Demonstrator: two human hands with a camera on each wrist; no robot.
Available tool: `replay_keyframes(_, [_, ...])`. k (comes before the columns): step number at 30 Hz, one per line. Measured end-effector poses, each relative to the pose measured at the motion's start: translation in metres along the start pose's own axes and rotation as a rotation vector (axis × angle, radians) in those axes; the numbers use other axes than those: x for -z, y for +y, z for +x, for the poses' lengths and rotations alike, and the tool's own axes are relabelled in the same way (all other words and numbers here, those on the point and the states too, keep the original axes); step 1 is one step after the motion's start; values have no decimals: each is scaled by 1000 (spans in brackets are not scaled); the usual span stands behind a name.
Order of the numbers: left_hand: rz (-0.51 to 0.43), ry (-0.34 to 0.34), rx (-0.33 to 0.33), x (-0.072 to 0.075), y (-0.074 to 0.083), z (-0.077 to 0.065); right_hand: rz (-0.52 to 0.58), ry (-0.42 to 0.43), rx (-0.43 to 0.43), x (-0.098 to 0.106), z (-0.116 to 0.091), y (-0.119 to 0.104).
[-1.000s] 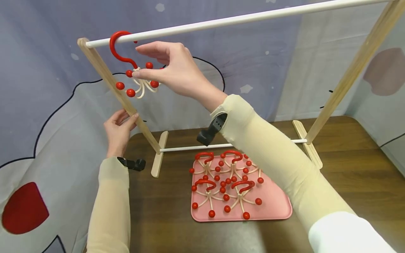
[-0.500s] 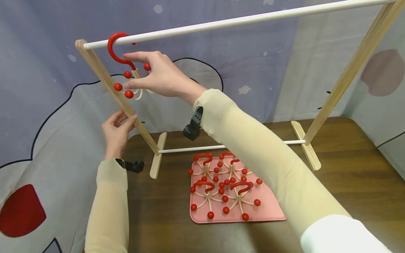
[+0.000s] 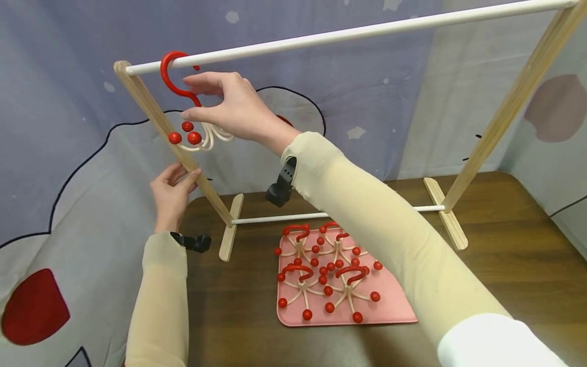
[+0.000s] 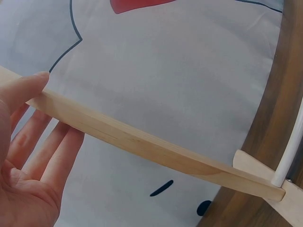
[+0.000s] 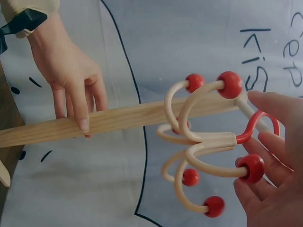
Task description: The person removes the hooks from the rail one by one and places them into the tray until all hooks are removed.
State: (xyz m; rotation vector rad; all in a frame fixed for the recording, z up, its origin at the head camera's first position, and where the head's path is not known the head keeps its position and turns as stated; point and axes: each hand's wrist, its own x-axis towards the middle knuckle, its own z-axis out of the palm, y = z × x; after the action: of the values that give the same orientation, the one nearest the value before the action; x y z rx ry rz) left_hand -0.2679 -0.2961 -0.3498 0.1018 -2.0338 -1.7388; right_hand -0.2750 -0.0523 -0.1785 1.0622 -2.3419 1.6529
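A hanger hangs by its red hook [image 3: 167, 76] over the left end of the white rail [image 3: 321, 38]. Its pale curved arms [image 5: 194, 139] spread from a hub and end in red balls [image 5: 229, 85]. My right hand [image 3: 240, 109] is beside the hanger, thumb and fingers parted around the hook's lower part. In the right wrist view, a gap shows between the thumb and the hook's stem, and fingertips lie close to one ball. My left hand [image 3: 169, 196] pinches the rack's left wooden post [image 4: 142, 142] between thumb and fingers.
A pink tray [image 3: 390, 306] on the brown table [image 3: 229, 326] holds several similar hangers [image 3: 302, 288], partly hidden by my right sleeve. The rack's right post [image 3: 509, 112] and lower white bar [image 3: 275, 218] stand behind. A printed cloth [image 3: 357, 81] hangs at the back.
My right hand has shifted left and slightly down; its thumb has come off the hanger's hub. The hanger has swung and turned on the rail. My left hand keeps its hold on the post.
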Motion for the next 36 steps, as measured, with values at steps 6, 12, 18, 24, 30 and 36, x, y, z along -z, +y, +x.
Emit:
replay_keyframes(6, [-3, 6, -26, -1, 0, -1, -46, 72, 7, 1, -1, -7])
replay_keyframes(12, [-23, 9, -25, -3, 1, -2, -78, 226, 17, 6, -2, -7])
replay_keyframes(18, [24, 2, -21, -3, 1, -3, -72, 348, 86, 14, -5, -2])
replay_keyframes(24, [28, -2, -16, -3, 2, -2, -21, 403, 170, 23, -12, -4])
replay_keyframes(30, [37, 0, -11, -3, 3, -2, 33, 408, 187, 31, -25, -10])
replay_keyframes(36, [45, -1, -9, -3, 3, -3, 110, 437, 218, 39, -47, -16])
